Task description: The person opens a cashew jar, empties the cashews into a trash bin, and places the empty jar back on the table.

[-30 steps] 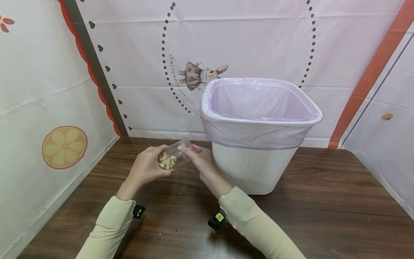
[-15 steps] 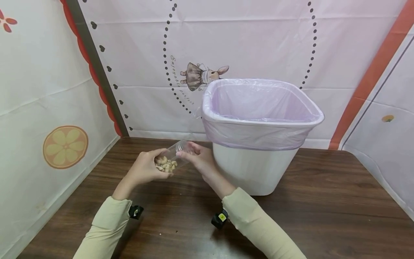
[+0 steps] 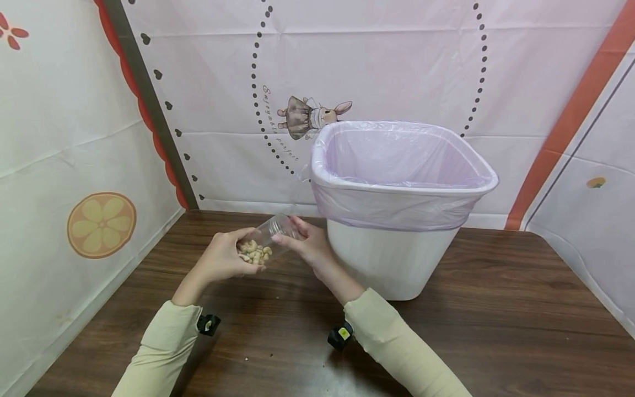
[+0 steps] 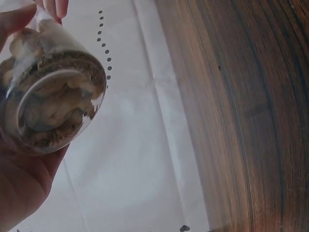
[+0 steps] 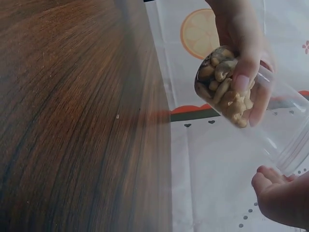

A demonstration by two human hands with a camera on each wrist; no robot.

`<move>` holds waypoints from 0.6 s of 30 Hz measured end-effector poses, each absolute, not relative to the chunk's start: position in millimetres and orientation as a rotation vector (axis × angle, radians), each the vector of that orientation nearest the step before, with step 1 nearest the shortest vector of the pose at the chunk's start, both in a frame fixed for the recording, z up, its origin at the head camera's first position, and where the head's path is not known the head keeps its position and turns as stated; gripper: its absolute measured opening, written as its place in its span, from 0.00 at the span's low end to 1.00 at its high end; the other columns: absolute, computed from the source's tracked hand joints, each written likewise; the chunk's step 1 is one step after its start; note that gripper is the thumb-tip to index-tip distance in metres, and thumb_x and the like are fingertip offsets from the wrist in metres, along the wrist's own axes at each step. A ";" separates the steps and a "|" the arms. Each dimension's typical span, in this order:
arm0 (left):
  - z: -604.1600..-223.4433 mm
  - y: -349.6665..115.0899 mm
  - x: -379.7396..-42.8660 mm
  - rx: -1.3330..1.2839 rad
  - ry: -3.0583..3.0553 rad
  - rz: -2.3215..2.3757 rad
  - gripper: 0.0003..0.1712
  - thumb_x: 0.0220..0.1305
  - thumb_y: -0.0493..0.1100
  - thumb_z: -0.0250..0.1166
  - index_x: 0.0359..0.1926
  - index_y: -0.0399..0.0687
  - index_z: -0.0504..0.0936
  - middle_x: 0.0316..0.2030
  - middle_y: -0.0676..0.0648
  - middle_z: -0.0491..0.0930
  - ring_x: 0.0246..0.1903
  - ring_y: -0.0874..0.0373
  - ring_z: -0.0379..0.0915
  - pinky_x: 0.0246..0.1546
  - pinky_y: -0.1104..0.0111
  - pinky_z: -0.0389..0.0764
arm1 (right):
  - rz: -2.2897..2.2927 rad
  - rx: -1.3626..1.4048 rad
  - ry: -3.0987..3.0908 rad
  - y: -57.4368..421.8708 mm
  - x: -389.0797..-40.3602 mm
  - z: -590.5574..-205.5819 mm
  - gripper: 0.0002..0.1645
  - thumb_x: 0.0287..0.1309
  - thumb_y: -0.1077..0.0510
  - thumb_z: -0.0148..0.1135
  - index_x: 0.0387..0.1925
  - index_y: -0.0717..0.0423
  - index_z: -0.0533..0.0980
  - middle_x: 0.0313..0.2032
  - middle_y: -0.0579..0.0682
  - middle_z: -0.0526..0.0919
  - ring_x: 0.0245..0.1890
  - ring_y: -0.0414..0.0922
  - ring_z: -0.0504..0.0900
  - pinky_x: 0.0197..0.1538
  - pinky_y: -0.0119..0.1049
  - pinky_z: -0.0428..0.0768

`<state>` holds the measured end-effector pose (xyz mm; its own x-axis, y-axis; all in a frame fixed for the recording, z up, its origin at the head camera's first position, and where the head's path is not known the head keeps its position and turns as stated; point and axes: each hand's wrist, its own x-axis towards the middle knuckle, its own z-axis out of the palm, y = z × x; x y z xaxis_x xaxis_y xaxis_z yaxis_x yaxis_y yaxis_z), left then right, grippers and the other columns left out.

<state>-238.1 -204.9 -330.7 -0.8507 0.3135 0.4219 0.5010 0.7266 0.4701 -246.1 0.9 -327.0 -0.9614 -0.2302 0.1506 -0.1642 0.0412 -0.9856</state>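
1. Cloth backdrop (image 3: 397, 66): 12 o'clock, past the tabletop. Neither grip touches it.
2. Tabletop (image 3: 496, 309): dark wood grain, below the work. Working low over it would likely make any drop a short one.
3. Bin (image 3: 392, 253): white, upright on the tabletop, between 2 and 3 o'clock from the jar; purple liner (image 3: 387, 207) folded over its rim. Best not bumped.
4. Left grip (image 3: 223, 256): jar's 8 o'clock, clamped round the base end, thumb and fingers on opposite sides. Should act as the anchor: firm, no hard squeeze, wall looks thin.
5. Right grip (image 3: 310, 242): jar's 3 o'clock, clamped on the mouth end, thumb on near side, fingers on far side. Bin close by at 3 o'clock, so a wrist turn probably beats an arm swing. Any turning should follow the jar's long axis.
6. Clear jar (image 3: 270, 231): between both grips, off the tabletop, tilted, base toward 8, mouth end toward 2. Can't tell if a lid is on; safer to treat it as loose, mouth higher than base.
7. Cashews (image 3: 254, 253): heaped at the base end. Tipping the mouth down would likely send them sliding; small, smooth moves advised.
8. Specks (image 3: 246, 359): tabletop, 6 o'clock from jar. Too small to identify.
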 end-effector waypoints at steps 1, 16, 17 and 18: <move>-330.3 -204.6 -237.8 -0.623 -2.614 -0.833 0.37 0.27 0.49 0.77 0.46 0.45 0.79 0.31 0.48 0.81 0.28 0.60 0.74 0.29 0.67 0.74 | -2.109 -0.409 2.217 0.9 -246.5 -327.2 0.43 0.48 0.50 0.66 0.64 0.60 0.61 0.60 0.56 0.68 0.59 0.48 0.68 0.59 0.38 0.66; -332.6 -202.3 -240.8 -0.574 -2.584 -0.526 0.39 0.26 0.50 0.76 0.47 0.42 0.77 0.30 0.45 0.78 0.30 0.53 0.73 0.29 0.60 0.74 | -2.209 -0.115 2.001 -4.1 -244.3 -323.3 0.45 0.52 0.44 0.62 0.62 0.70 0.59 0.62 0.61 0.64 0.59 0.52 0.68 0.58 0.42 0.67; -333.0 -202.2 -240.9 -0.573 -2.581 -0.517 0.39 0.26 0.50 0.76 0.46 0.43 0.77 0.30 0.45 0.78 0.30 0.53 0.73 0.30 0.60 0.74 | -2.213 -0.103 2.003 -4.9 -244.5 -323.5 0.45 0.51 0.45 0.63 0.61 0.70 0.60 0.61 0.62 0.65 0.58 0.52 0.69 0.57 0.42 0.68; -333.3 -202.1 -241.0 -0.574 -2.578 -0.509 0.39 0.26 0.50 0.76 0.46 0.43 0.77 0.30 0.45 0.78 0.30 0.53 0.73 0.30 0.60 0.74 | -2.212 -0.087 2.012 -5.6 -244.8 -323.7 0.45 0.50 0.45 0.63 0.61 0.69 0.61 0.60 0.62 0.66 0.57 0.51 0.70 0.57 0.41 0.69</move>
<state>-241.0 -202.1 -333.3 -0.8133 0.3061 0.4948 0.4711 0.8456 0.2512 -244.8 -5.6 -323.7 -0.9870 -0.1498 -0.0578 0.0718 -0.0893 -0.9934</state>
